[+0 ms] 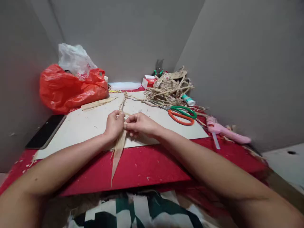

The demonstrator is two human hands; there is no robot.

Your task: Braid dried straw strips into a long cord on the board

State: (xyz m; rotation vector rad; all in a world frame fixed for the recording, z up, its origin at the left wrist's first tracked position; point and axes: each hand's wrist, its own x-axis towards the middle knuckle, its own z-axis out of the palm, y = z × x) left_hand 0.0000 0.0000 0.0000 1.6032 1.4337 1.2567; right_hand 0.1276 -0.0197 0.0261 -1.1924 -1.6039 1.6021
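Note:
My left hand (115,124) is closed around a braided straw-coloured cord (123,103), which runs up the white board from my fingers. Close beside it, my right hand (141,125) pinches the dry leaf strip (119,148) where it meets the cord. The strip's pointed tail hangs down past the board's near edge onto the red cloth. My fingers cover the exact join between strip and cord. Another flat dry strip (98,103) lies on the board to the left.
Green-and-orange-handled scissors (182,115) and a coiled rope heap (169,85) lie to the right, near a glue stick (188,100). A pink glue gun (225,130) rests farther right. On the left are a phone (46,131) and a red plastic bag (71,90).

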